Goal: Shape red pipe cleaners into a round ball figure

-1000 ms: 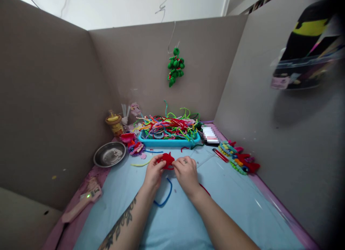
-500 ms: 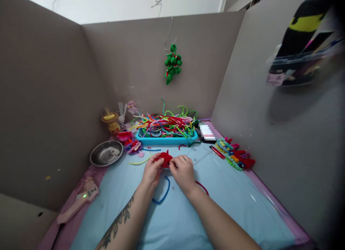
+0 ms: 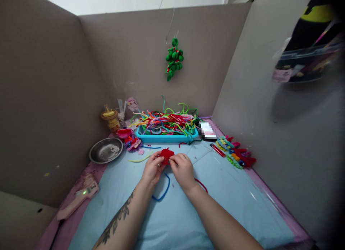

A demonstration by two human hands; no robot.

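Note:
A small red fuzzy piece (image 3: pixel 167 156), seemingly made of pipe cleaner, is held up between my two hands over the blue cloth. My left hand (image 3: pixel 153 167) grips its left side, thumb on the front. On the other side, my right hand (image 3: pixel 182 168) pinches the right edge with thumb and forefinger. A blue pipe cleaner (image 3: pixel 165 193) lies bent on the cloth between my forearms. Partly behind my right wrist rests a dark red pipe cleaner (image 3: pixel 202 185). A yellow-green strand (image 3: pixel 138 160) lies left of my left hand.
Behind my hands stands a blue tray (image 3: pixel 167 138) heaped with colourful pipe cleaners. At left are a metal bowl (image 3: pixel 98 154) with small white bits and a pink glue gun (image 3: pixel 81 199), its light green. A red cutter (image 3: pixel 217 150), phone (image 3: pixel 207 130) and finished colourful figures (image 3: pixel 237 154) lie right.
The view has tilted down slightly. The red piece has turned so that more of its face shows; both hands keep hold of it in nearly the same spot.

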